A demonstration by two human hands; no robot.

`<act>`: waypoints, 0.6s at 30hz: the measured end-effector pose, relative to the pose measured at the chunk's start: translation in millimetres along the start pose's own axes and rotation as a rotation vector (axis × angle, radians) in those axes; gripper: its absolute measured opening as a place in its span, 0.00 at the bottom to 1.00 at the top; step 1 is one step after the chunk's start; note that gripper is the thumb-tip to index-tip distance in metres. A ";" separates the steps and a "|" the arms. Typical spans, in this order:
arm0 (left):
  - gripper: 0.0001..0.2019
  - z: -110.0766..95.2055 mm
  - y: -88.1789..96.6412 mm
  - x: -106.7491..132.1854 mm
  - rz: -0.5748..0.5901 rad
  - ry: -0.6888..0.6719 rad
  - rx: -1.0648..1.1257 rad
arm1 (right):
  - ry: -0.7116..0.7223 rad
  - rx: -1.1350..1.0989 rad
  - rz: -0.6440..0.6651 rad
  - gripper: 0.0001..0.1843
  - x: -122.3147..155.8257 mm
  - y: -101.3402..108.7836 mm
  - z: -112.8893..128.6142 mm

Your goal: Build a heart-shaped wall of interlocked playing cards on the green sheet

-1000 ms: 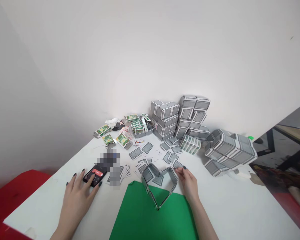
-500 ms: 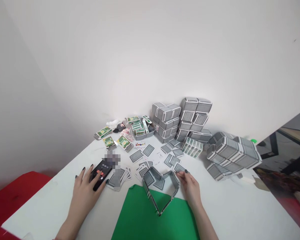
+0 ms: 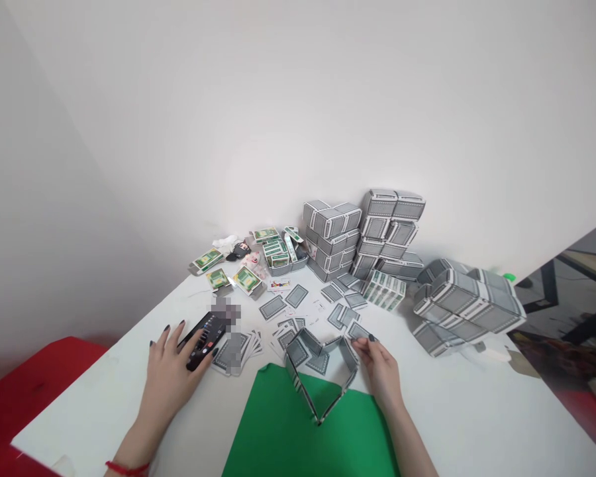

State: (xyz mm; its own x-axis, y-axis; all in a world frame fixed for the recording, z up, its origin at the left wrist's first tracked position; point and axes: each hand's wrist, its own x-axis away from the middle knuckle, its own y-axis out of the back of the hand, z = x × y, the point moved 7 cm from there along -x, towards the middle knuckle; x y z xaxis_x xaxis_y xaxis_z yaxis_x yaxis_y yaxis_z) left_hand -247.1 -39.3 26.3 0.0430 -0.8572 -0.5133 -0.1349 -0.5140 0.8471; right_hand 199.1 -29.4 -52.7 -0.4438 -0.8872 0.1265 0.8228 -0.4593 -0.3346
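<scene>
My left hand [image 3: 171, 371] is spread over a black phone [image 3: 203, 341] lying on the white table, its fingers apart and touching the screen. Just right of the phone lies a fanned pile of playing cards [image 3: 251, 351], partly blurred out. A heart-shaped frame built of grey-backed playing cards [image 3: 302, 391] stands partly on a green sheet [image 3: 263, 430]. At the frame's right side, my right hand [image 3: 380, 368] pinches the near edge of a grey-backed playing card [image 3: 358, 330] between thumb and fingers.
Stacked blocks of folded cards [image 3: 332, 235] and a taller stack [image 3: 390, 225] stand by the wall. More card blocks [image 3: 469, 308] sit at the right. Green card boxes [image 3: 248, 279] and loose cards [image 3: 272, 307] lie across the back. A red seat [image 3: 44, 384] is at the left.
The phone display has switched from a screen with large timer digits to a different one with small icons. Both hands stay nearly in place; the view has shifted slightly.
</scene>
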 end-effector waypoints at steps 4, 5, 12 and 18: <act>0.20 -2.2 -1.3 0.3 0.029 0.005 -0.040 | -0.006 -0.015 -0.002 0.15 0.5 0.2 -0.2; 0.21 -1.5 -0.9 0.5 0.028 0.017 -0.040 | -0.005 -0.017 -0.003 0.14 0.3 0.4 -0.2; 0.24 7.2 -0.1 -2.0 0.077 0.067 -0.078 | 0.008 0.005 0.017 0.14 -0.7 0.9 -0.7; 0.25 -10.6 0.0 -32.0 0.194 0.036 -0.141 | 0.009 0.043 0.022 0.16 -0.8 0.6 -1.2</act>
State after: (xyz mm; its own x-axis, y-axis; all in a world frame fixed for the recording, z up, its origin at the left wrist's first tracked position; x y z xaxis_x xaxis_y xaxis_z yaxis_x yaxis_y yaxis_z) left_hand -238.0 -12.2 44.2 0.0652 -0.9397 -0.3356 -0.0049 -0.3366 0.9416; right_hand 199.5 -28.8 -54.1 -0.4287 -0.8965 0.1113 0.8467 -0.4417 -0.2967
